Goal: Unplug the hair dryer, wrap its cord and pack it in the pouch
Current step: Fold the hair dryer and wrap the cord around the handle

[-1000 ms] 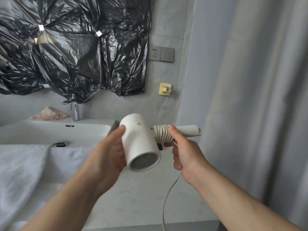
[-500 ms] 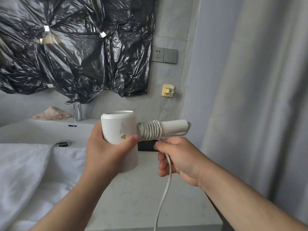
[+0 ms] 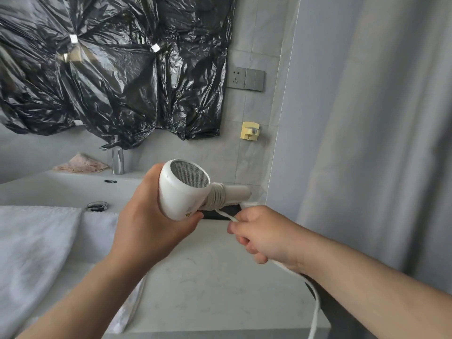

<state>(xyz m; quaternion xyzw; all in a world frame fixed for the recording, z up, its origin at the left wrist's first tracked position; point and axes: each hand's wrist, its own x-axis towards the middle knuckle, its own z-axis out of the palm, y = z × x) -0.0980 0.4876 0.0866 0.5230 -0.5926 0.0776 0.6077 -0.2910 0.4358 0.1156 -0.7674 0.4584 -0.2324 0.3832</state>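
The hair dryer (image 3: 182,192) is held up over the counter (image 3: 208,285), its mesh grille turned toward the camera. The white body is gripped by the left hand (image 3: 146,221), fingers and thumb curled round it. Several turns of cord (image 3: 216,196) are seen wound tight round the handle (image 3: 236,192), which points right. The loose run of cord is clenched in the right hand (image 3: 264,233), fisted just below the handle, and trails down past the counter edge. A dark object (image 3: 220,212) is glimpsed behind the dryer; whether it is the pouch cannot be told. In the sink (image 3: 61,189) at left a drain fitting (image 3: 97,206) is seen, and a white towel (image 3: 31,245) is draped over the near rim.
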